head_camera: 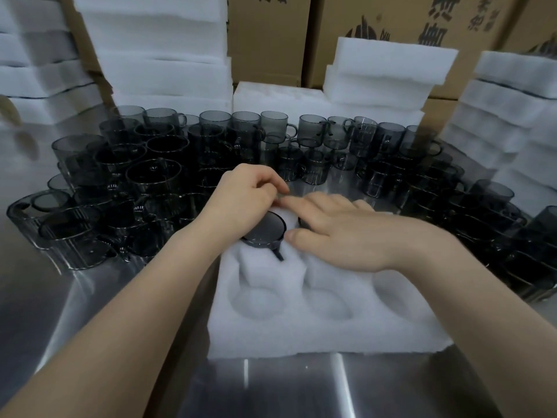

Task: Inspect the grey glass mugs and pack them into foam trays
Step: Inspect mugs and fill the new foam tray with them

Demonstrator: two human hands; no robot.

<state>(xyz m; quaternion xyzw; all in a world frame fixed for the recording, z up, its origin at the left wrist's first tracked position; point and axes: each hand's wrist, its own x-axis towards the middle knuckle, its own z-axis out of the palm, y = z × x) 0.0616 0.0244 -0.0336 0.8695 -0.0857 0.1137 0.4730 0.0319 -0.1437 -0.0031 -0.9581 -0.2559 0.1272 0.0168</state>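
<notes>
A grey mug [265,229] sits in the far-left pocket of the foam tray [301,336], handle toward the tray's near edge. The left hand [247,194] curls at the mug's far rim — whether it grips, I cannot tell. The right hand [340,233] lies flat, fingers straight, over the tray's far-middle pocket — a second mug [302,222] shows beneath

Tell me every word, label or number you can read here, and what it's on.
Boxes at the back: large dark printed characters, cut off by the picture's top edge and blurred; not readable.
Boxes again: part of a dark logo, half hidden behind a foam stack; no words legible.
Mugs: no text visible.
Foam tray: no text visible.
</notes>
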